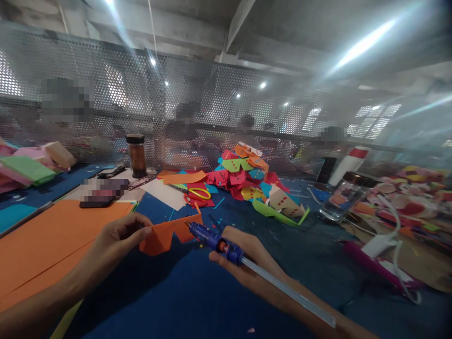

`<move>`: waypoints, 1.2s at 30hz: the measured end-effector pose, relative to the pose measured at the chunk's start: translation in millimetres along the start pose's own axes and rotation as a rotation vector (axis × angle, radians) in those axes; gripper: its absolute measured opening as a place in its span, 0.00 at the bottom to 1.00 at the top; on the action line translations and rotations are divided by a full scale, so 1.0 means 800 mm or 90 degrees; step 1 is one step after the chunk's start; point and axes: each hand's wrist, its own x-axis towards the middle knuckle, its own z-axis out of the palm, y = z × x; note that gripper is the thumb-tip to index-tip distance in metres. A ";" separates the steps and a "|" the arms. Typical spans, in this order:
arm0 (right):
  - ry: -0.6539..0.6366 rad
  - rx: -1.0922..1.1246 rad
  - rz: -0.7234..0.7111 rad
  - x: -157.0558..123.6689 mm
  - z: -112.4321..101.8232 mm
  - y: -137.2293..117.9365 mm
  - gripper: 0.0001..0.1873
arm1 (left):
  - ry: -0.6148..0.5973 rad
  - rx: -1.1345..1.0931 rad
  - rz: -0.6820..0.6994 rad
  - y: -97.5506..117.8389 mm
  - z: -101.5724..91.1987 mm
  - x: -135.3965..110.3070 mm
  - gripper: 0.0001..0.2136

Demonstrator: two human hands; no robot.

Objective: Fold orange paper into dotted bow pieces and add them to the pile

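Observation:
My left hand pinches the left end of a folded orange paper piece, holding it just above the blue table. In my right hand is a blue hot glue gun, fingers wrapped round it, with a clear glue stick jutting back over my wrist. Its nozzle points left and touches the orange paper's right edge.
Large orange sheets lie at left. Scissors and a heap of coloured dotted paper pieces sit mid-table. A brown jar, a glass jar, a white bottle and a pink tool with white cord stand around. A mesh partition runs behind, people beyond it.

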 end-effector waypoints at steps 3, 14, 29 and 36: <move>0.005 0.008 -0.002 0.001 0.001 0.001 0.15 | 0.001 0.010 -0.002 0.003 0.001 -0.002 0.14; -0.010 -0.005 0.009 0.000 0.000 0.002 0.13 | -0.003 0.000 -0.003 0.003 0.000 -0.003 0.16; -0.009 -0.030 -0.018 0.001 0.003 0.010 0.15 | -0.007 0.021 0.005 -0.003 -0.002 -0.003 0.14; -0.015 -0.055 -0.015 -0.001 0.001 0.007 0.17 | -0.007 0.009 0.001 -0.002 -0.002 -0.003 0.14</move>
